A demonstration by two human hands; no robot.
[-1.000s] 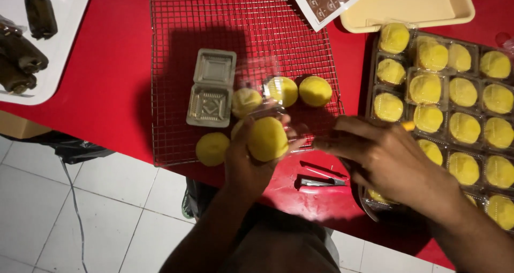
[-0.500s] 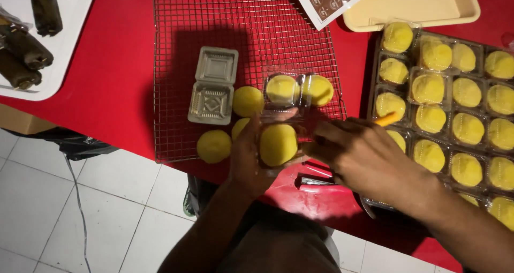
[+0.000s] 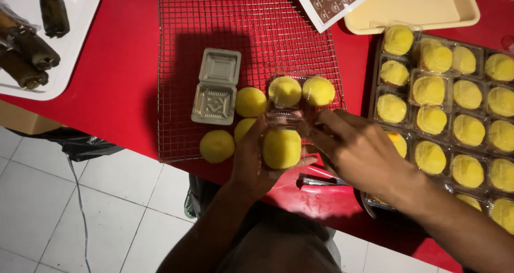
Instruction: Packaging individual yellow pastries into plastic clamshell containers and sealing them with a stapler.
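Observation:
My left hand (image 3: 250, 160) holds a small clear plastic clamshell box (image 3: 284, 128) with a round yellow pastry (image 3: 282, 148) in its lower half. My right hand (image 3: 360, 151) grips the box's open clear lid from the right side. Both hands are over the near edge of a wire cooling rack (image 3: 214, 21) on the red table (image 3: 115, 85). Several loose yellow pastries (image 3: 250, 101) lie on the rack beside an empty open clamshell box (image 3: 215, 86).
A tray (image 3: 375, 80) at right holds several boxed yellow pastries. A stapler (image 3: 321, 181) lies by the table's near edge. A cream tray (image 3: 412, 10) sits at the back, a white tray (image 3: 80, 16) with dark wrapped items at left. White tiled floor below.
The box with the pastry has stayed in my left hand. My right hand has moved in onto the clear lid, and an orange stick-like thing seen by it earlier is out of sight.

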